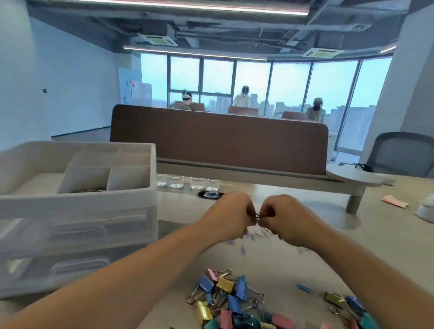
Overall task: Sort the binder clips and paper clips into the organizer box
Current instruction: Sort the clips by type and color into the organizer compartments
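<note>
Head view; we list from largest to smallest.

- Table (293,264): pale top, bearing all the items below except the chair.
- Divider (219,137): brown padded screen standing across the table's far side.
- Organizer box (67,207): white plastic, on the table at our left. It has drawers in front and open compartments on top. One front compartment holds a few dark metal pieces that we cannot identify.
- Office chair (408,155): grey mesh back, far right, beyond the table.
- Left hand (230,216) and right hand (287,218): raised over the middle of the table, knuckles almost meeting. The fingers of both are curled, and together they pinch a small tangle of paper clips (258,217) between them.
- Binder clips (239,307): blue, pink, gold and teal, heaped loose on the table nearest us, between the forearms. We count a second heap (353,317) to the right, apart from the first.
- Bottles (187,182): clear, in a row just right of the organizer box.
- Loose paper clips (256,233): scattered on the table just below the hands, blurred.
</note>
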`<state>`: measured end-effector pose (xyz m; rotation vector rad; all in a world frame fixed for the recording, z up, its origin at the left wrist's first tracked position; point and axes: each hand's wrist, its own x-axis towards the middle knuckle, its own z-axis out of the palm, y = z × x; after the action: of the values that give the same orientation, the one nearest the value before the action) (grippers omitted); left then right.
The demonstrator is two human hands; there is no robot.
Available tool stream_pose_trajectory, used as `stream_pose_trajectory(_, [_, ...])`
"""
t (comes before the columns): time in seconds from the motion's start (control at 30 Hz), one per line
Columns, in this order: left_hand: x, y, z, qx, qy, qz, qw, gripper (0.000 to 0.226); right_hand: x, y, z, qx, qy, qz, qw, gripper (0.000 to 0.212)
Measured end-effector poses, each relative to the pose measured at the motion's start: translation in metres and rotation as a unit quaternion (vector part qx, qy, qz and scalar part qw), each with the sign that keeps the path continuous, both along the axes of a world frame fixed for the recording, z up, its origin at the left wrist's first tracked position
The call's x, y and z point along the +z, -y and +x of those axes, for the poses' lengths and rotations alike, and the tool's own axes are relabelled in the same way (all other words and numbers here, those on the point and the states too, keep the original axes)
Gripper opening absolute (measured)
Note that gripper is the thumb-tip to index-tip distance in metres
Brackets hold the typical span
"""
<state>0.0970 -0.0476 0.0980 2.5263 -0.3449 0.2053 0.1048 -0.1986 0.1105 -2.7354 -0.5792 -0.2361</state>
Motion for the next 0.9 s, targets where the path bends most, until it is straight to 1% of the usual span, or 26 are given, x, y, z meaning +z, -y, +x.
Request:
stream_pose_trajectory(0.1, [0.026, -0.029, -0.024, 0.025, 0.016, -0.015, 0.999, 0.015, 0.027, -0.028, -0.012, 0.021, 0.016, 0.003, 1.000, 0.012])
stream_pose_trajectory(0.2, [0.049, -0.065, -0.047, 0.053, 0.039, -0.008, 0.998, 0.015, 0.050, -0.064, -0.025, 0.056, 0.008, 0.005, 0.998, 0.014])
stream_pose_trajectory(0.27, [0.059, -0.078, -0.056, 0.060, 0.039, 0.003, 0.997, 0.015, 0.060, -0.078, -0.030, 0.073, 0.005, 0.009, 0.997, 0.014])
stream_pose_trajectory(0.37, [0.077, -0.113, -0.078, 0.078, 0.041, -0.015, 0.996, 0.013, 0.076, -0.114, -0.041, 0.113, 0.016, 0.028, 0.993, 0.013])
stream_pose_trajectory(0.5, [0.093, -0.163, -0.099, 0.121, 0.053, -0.009, 0.991, 0.012, 0.090, -0.167, -0.051, 0.154, 0.009, 0.051, 0.987, 0.013])
stream_pose_trajectory(0.63, [0.107, -0.204, -0.118, 0.182, 0.062, 0.013, 0.981, 0.011, 0.097, -0.222, -0.056, 0.178, -0.006, 0.061, 0.982, 0.016])
stream_pose_trajectory(0.77, [0.111, -0.232, -0.132, 0.229, 0.048, 0.059, 0.970, 0.014, 0.094, -0.266, -0.055, 0.176, -0.015, 0.070, 0.982, 0.026])
stream_pose_trajectory(0.83, [0.107, -0.242, -0.133, 0.246, 0.036, 0.080, 0.965, 0.015, 0.089, -0.280, -0.054, 0.177, -0.025, 0.073, 0.981, 0.018])
stream_pose_trajectory(0.9, [0.104, -0.248, -0.132, 0.257, 0.016, 0.101, 0.961, 0.017, 0.087, -0.289, -0.054, 0.169, -0.009, 0.037, 0.985, 0.017])
